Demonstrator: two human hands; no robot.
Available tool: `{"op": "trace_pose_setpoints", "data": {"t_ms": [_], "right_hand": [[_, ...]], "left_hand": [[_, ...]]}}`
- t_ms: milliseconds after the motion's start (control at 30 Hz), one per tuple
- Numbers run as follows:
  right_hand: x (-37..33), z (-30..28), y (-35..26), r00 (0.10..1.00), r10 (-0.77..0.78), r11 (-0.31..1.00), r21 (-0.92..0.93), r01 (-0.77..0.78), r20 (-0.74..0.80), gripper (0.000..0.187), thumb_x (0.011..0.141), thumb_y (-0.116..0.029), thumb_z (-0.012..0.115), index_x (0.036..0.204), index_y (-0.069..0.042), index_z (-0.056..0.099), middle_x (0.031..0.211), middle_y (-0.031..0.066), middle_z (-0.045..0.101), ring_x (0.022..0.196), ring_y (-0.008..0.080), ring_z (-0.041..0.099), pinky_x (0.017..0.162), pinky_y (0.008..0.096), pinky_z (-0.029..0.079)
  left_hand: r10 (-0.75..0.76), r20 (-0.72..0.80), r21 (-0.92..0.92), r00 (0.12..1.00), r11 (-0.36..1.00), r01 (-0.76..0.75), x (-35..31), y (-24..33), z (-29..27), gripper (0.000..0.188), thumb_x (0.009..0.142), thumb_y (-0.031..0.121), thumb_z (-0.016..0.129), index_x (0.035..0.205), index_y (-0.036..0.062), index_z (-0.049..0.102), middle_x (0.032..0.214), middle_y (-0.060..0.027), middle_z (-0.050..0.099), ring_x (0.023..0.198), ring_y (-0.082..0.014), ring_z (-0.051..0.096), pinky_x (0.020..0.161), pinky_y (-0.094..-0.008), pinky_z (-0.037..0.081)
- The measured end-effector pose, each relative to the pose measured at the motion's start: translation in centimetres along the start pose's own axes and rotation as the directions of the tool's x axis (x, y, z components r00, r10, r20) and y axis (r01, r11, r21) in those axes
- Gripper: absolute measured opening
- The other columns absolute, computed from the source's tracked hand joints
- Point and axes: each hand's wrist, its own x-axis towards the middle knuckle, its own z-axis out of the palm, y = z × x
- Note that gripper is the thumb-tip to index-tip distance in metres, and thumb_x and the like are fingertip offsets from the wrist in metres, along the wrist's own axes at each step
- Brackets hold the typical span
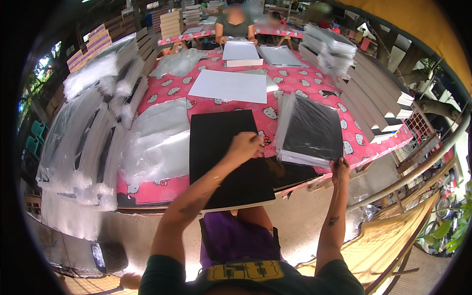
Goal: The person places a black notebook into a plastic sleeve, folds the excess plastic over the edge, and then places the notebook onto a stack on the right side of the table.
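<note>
Rising along the left side of the pink patterned table (307, 83), stacks of plastic-wrapped packs (78, 142) were crowded together. Beside them, clear plastic bags (157, 140) were laid flat in an overlapping pile. Next to these, a black board (214, 140) was placed at the near edge, and over its right part the left hand (247, 146) was held with its fingers curled; whether anything was gripped in it could not be told. Beyond the board, a white sheet (228, 87) was spread, and farther back a pile of white paper (240, 51) was handled by a person (235, 27) seated opposite. To the board's right, a wrapped black pack (314, 125) was set on the table, its lower right corner pinched in the right hand (340, 171), closed around it. Thick grey slabs (366, 96) were stacked at the far right.
</note>
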Motion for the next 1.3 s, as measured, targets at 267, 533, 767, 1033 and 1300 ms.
{"op": "trace_pose_setpoints", "data": {"t_ms": [267, 533, 767, 1033, 1300], "right_hand": [[-3.0, -0.6, -0.7, 0.725, -0.679, 0.169, -0.936, 0.309, 0.117, 0.052, 0.086, -0.034, 0.062, 0.127, -0.005, 0.053, 0.122, 0.0237, 0.047, 0.111, 0.0388, 0.047, 0.097, 0.044, 0.036], [-18.1, 15.7, 1.0, 0.839, -0.143, 0.891, -0.301, 0.339, 0.524, 0.039, 0.092, -0.029, 0.056, 0.122, -0.004, 0.054, 0.107, 0.0126, 0.057, 0.093, 0.0192, 0.058, 0.072, 0.0295, 0.052], [-31.9, 26.4, 4.6, 0.297, 0.223, 0.946, -0.132, -0.297, 0.928, 0.042, 0.089, -0.025, 0.062, 0.122, -0.002, 0.053, 0.114, 0.0118, 0.06, 0.098, 0.0162, 0.058, 0.092, 0.0309, 0.043], [-25.7, 24.7, 4.2, 0.486, 0.22, 0.966, -0.122, -0.226, 0.845, 0.01, 0.089, -0.01, 0.06, 0.095, -0.002, 0.062, 0.087, 0.0051, 0.066, 0.08, 0.0134, 0.064, 0.076, 0.029, 0.052], [-27.2, 23.8, 2.8, 0.536, 0.204, 0.927, 0.014, -0.374, 0.819, 0.01, 0.09, -0.016, 0.061, 0.093, -0.007, 0.058, 0.087, 0.0035, 0.064, 0.082, 0.013, 0.063, 0.076, 0.0316, 0.054]], "left_hand": [[0.453, -0.574, 0.787, 0.682, 0.537, 0.305, -15.9, -7.1, -25.5, 0.038, 0.078, 0.012, 0.064, 0.115, 0.0046, 0.059, 0.104, -0.0201, 0.062, 0.093, -0.0341, 0.062, 0.08, -0.0429, 0.049], [0.515, -0.66, 0.746, 0.547, 0.53, 0.402, -20.4, -9.0, -28.1, 0.017, 0.087, 0.017, 0.058, 0.095, 0.002, 0.06, 0.077, -0.0155, 0.064, 0.066, -0.0309, 0.063, 0.066, -0.0413, 0.048], [0.393, -0.542, 0.495, 0.742, 0.864, -0.096, -16.4, 1.8, -12.5, 0.023, 0.091, 0.019, 0.06, 0.082, -0.0007, 0.051, 0.054, -0.009, 0.046, 0.05, -0.0132, 0.038, 0.049, -0.0318, 0.036], [0.692, -0.506, 0.764, 0.515, 0.636, -0.105, -14.7, 3.5, -13.2, 0.017, 0.089, 0.013, 0.061, 0.086, -0.001, 0.052, 0.072, -0.0164, 0.057, 0.062, -0.0298, 0.054, 0.058, -0.0356, 0.042], [0.467, -0.361, 0.51, 0.807, 0.824, -0.248, -15.8, 2.6, -6.6, 0.011, 0.086, 0.008, 0.06, 0.095, 0.0014, 0.058, 0.086, -0.016, 0.062, 0.078, -0.0298, 0.059, 0.068, -0.0379, 0.045]]}}
